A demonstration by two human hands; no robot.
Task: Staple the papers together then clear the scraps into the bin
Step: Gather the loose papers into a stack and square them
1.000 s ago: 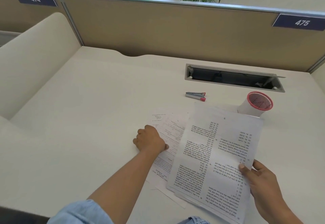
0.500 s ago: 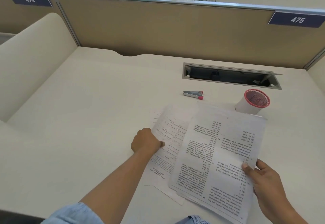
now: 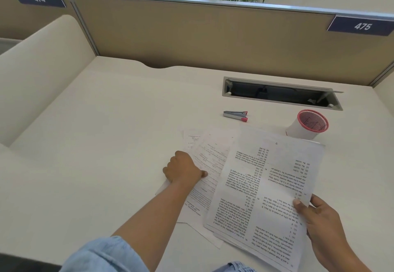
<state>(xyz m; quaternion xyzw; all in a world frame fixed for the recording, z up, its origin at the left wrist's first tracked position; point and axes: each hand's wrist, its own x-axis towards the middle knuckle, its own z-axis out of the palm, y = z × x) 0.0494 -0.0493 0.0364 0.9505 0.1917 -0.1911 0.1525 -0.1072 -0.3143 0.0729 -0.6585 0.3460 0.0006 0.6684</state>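
Note:
My right hand [image 3: 319, 224] holds a small stack of printed sheets [image 3: 266, 190] by the right edge, thumb on top, raised slightly over the desk. My left hand [image 3: 182, 168] pinches the left edge of a loose printed sheet [image 3: 211, 154] and lifts it off the desk. More loose sheets [image 3: 191, 138] lie under and beside it. A grey stapler with red ends [image 3: 235, 115] lies on the desk beyond the papers. A small white bin with a red rim [image 3: 307, 125] stands to the right of the stapler, partly hidden by the held stack.
The cream desk [image 3: 106, 133] is bounded by a tan partition [image 3: 191, 37] at the back and a cream side panel [image 3: 38, 75] on the left. An open cable tray [image 3: 279, 92] is sunk into the desk behind the bin.
My left hand went from resting on the loose sheets to pinching one and lifting its edge, sliding it toward the stack in my right hand. The right hand has hardly moved.

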